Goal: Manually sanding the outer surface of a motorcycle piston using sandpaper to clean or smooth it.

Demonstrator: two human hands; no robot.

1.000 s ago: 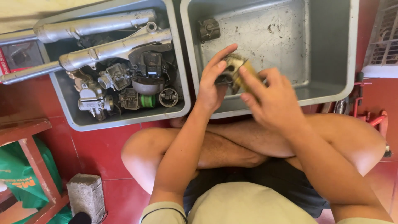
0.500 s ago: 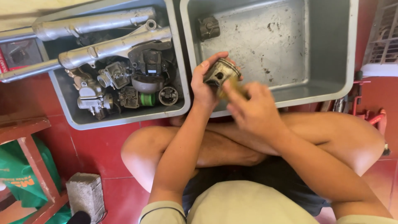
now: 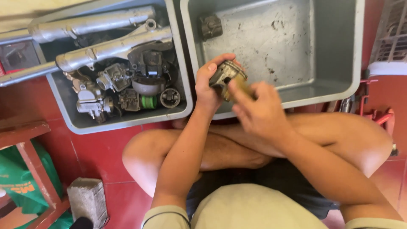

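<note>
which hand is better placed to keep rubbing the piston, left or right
Right, probably. The left hand is wrapped around the piston, steadying it over the near rim of the grey tub. The right hand is free of gripping, its fingertips on the piston's side.

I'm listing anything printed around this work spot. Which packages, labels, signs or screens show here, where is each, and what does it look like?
Green bag: bottom left on the red floor, behind a wooden frame; soft, crumpled, green with pale printing.
Red strip: far left edge beside the left grey bin; a small red sliver, maybe a label, too cropped to tell.
No signs or screens show.
The metal part in the hands bears no visible label.
</note>
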